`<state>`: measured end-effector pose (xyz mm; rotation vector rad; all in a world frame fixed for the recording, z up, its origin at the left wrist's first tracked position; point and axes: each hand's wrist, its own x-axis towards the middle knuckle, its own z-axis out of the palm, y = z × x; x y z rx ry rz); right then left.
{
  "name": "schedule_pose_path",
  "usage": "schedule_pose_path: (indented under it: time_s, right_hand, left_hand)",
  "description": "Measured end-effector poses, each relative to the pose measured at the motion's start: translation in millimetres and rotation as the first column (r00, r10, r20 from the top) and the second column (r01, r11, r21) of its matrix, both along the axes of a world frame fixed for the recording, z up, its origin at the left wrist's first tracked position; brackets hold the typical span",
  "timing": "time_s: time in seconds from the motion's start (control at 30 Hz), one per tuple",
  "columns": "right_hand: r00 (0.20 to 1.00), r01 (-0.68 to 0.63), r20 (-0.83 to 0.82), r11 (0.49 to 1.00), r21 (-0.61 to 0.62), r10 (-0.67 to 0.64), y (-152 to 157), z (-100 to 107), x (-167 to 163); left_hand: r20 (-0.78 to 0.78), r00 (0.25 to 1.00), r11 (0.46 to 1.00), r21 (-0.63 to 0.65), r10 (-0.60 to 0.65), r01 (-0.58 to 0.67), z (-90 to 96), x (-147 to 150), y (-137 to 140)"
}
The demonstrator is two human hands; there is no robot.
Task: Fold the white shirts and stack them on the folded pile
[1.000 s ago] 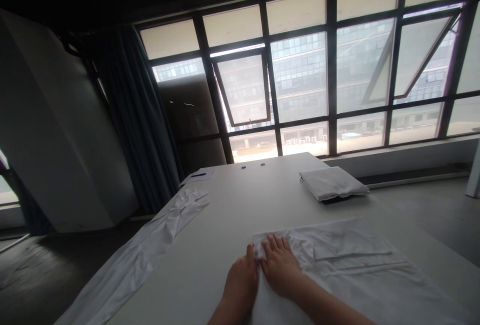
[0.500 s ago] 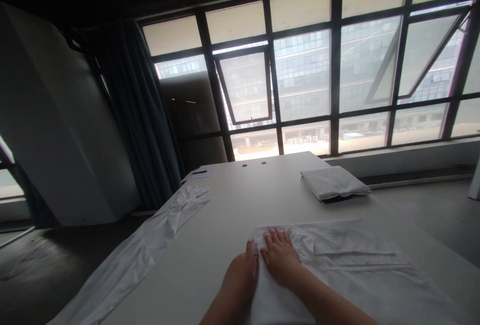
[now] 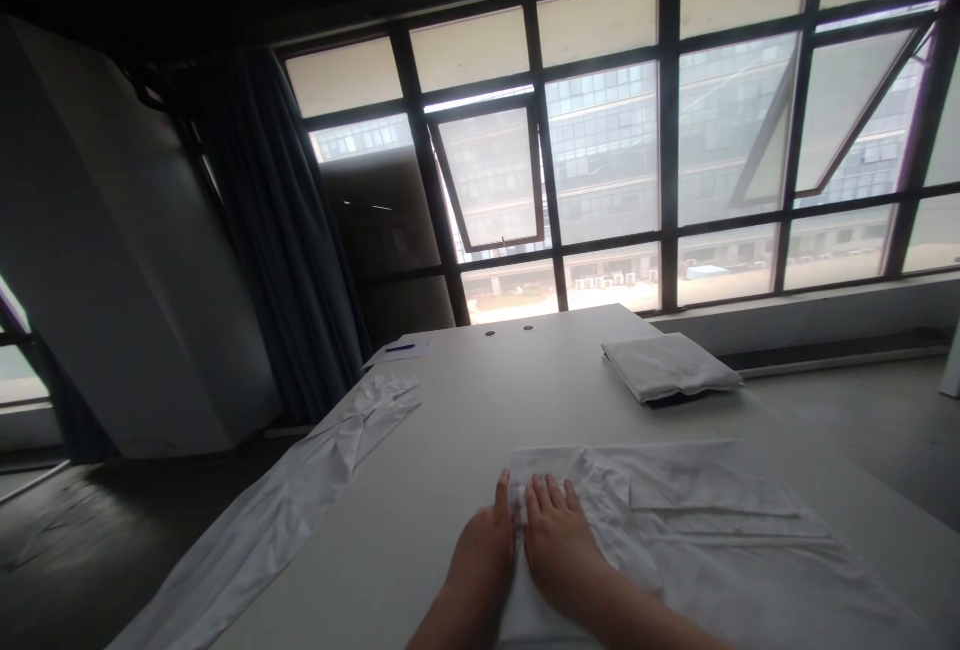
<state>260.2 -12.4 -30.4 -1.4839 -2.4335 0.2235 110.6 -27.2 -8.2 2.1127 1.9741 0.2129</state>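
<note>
A white garment (image 3: 705,520) lies spread flat on the near part of a long white table (image 3: 465,410). My right hand (image 3: 559,545) rests palm down on its left edge, fingers spread. Pressed against it on the left, my left hand (image 3: 484,555) lies half on the table, half on the cloth's edge. Neither hand grips the cloth.
A folded white cloth stack (image 3: 667,367) sits at the table's far right. A long white garment (image 3: 300,500) hangs over the left edge. A sheet of paper with a pen (image 3: 401,347) lies at the far left corner. Large windows and a dark curtain (image 3: 277,230) stand behind.
Both hands stay side by side on the cloth's left edge, drawn slightly nearer to me. The view shifted a little.
</note>
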Motion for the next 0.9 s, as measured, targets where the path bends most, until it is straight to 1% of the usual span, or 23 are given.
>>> schedule_pose_path:
  time_s: [0.1, 0.2, 0.27, 0.37, 0.47, 0.57, 0.63, 0.77, 0.83, 0.9]
  right_hand:
    - [1.0, 0.02, -0.007, 1.0, 0.009, -0.02, 9.2, -5.6, 0.1]
    - [0.999, 0.046, -0.013, 0.999, 0.017, -0.046, 20.9, -7.1, 2.0]
    - [0.998, 0.06, -0.021, 0.998, 0.032, -0.06, 24.3, -6.1, 2.6]
    - [0.997, 0.078, -0.015, 0.996, 0.042, -0.078, 21.2, -3.4, 2.0]
    - [0.999, 0.046, -0.013, 0.999, 0.024, -0.046, 14.6, -1.9, 1.3]
    - [1.0, 0.017, -0.008, 1.0, -0.001, -0.017, 13.1, -1.5, 2.2]
    - [1.0, 0.018, 0.004, 1.0, -0.009, -0.018, 15.8, -1.3, 3.3]
    - [0.999, 0.041, 0.011, 0.999, -0.009, -0.041, 19.0, -0.9, 3.9]
    - [0.999, 0.035, 0.009, 0.999, 0.002, -0.035, 15.1, -0.5, 3.2]
    - [1.0, -0.003, 0.02, 1.0, 0.009, 0.003, 7.9, 0.9, 2.4]
  left_hand:
    - [-0.005, 0.999, 0.998, -0.045, -0.032, 0.031, -0.9, 0.3, -7.9]
    - [-0.027, 0.998, 0.996, -0.071, -0.05, 0.048, -6.9, 2.2, -11.3]
    - [-0.031, 0.997, 0.996, -0.056, -0.07, 0.068, -11.1, 3.8, -9.7]
    - [-0.011, 0.995, 0.995, -0.01, -0.104, 0.103, -13.6, 6.1, -4.3]
    - [-0.02, 0.996, 0.997, 0.004, -0.083, 0.083, -10.5, 5.6, -0.7]
    - [-0.024, 0.997, 0.997, -0.03, -0.071, 0.07, -5.9, -1.5, -1.1]
    - [-0.01, 0.994, 0.992, -0.065, -0.107, 0.106, -4.7, -9.2, -2.6]
    - [0.028, 0.974, 0.969, -0.096, -0.226, 0.228, -4.4, -21.7, -4.5]
    - [0.055, 0.966, 0.962, -0.096, -0.253, 0.257, -1.7, -24.1, -4.6]
    - [0.083, 0.962, 0.959, -0.09, -0.261, 0.268, 4.0, -25.5, -5.5]
